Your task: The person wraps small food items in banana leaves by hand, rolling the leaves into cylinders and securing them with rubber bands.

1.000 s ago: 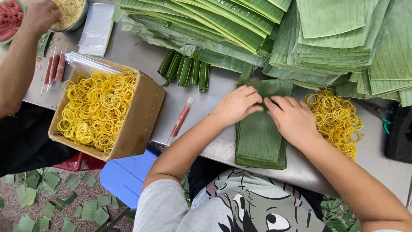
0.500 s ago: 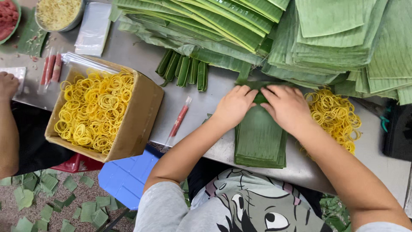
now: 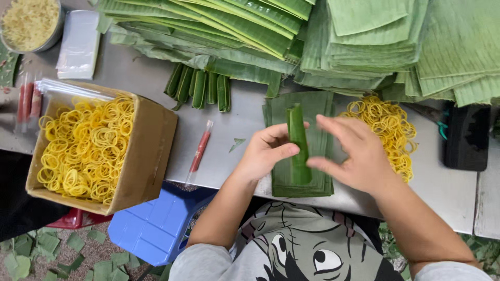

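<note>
Two hands over the counter, both on one rolled leaf parcel. Left hand: grip pinches the roll, thumb across its front, fingers behind. Roll stands near upright, top end at 12 o'clock, lower end over the leaf stack. Right hand: fingers spread, thumb tip touching the roll's lower right side; grip not closed on it.

Leaf stack lies flat at counter centre, right under both hands. Loose pile of yellow bands at 3 o'clock of the roll, just beside the right hand. Black box further out at 3 o'clock. Big heaps of cut leaves along 12 o'clock. Five finished rolls in a row at 10 o'clock, against the heaps. Thin red tube at 9 o'clock, near counter edge. Carton full of yellow bands at 9 o'clock, well apart from the hands. Clear bags and bowl of rice at far 10 o'clock. Blue stool under the counter at 7 o'clock, leaf scraps on the floor beside it.
</note>
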